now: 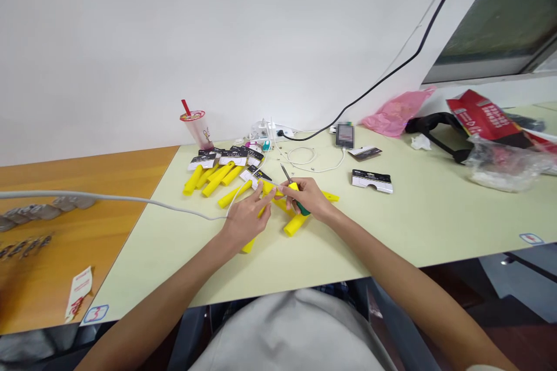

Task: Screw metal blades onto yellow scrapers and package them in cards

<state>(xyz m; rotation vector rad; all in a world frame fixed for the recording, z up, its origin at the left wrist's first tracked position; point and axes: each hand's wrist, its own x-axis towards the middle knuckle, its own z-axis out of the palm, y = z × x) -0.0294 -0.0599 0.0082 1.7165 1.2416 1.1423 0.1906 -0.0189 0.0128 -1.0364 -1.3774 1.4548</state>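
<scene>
My right hand [310, 196] is closed round a screwdriver [303, 209] with a green and yellow handle, its shaft tilted up and to the left. My left hand [247, 219] grips a yellow tube [270, 188], partly hidden by the fingers, and the right fingertips touch its other end. More yellow tubes lie under and around both hands, among them one [296, 225] below the right hand. To the left, several yellow tubes [217, 178] with black-and-white header cards [234, 155] form a loose row.
A cup with a red straw [198, 127] stands by the wall. Behind my hands are a power strip [270, 130], white cables and a small screened device [344, 135]. Loose cards [372, 180] lie to the right, near a pink bag [398, 113]. A grey cable [130, 199] crosses from the left.
</scene>
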